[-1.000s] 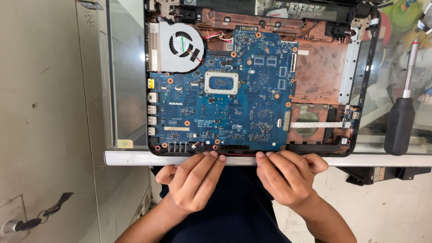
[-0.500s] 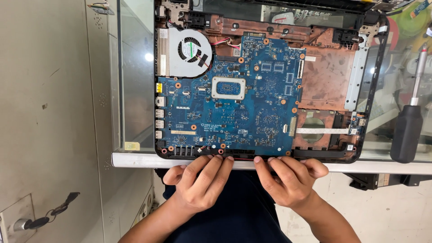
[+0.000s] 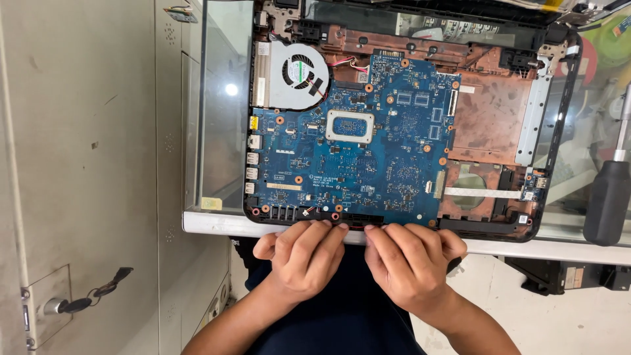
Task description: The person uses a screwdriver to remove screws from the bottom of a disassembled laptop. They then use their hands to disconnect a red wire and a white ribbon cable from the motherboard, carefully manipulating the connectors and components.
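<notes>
Head view, landmark = the blue motherboard (image 3: pixel 358 158), sitting in the opened laptop base (image 3: pixel 490 121) on a glass counter (image 3: pixel 220 131). Far left of the board: keys in a cabinet lock (image 3: pixel 79 304). At the board's top-left corner: cooling fan (image 3: pixel 301 73). Below its near edge: left hand (image 3: pixel 303 258), fingers together and curled, tips pressed on the chassis front lip, nothing pinched. Just right of it, touching: right hand (image 3: pixel 409 261), same posture. Board lies directly ahead of both sets of fingertips, long axis left-right along the counter edge; the hands sit about equally near, left under board centre, right under its right part. Far right of the board: black-handled screwdriver (image 3: pixel 608 200), untouched.
</notes>
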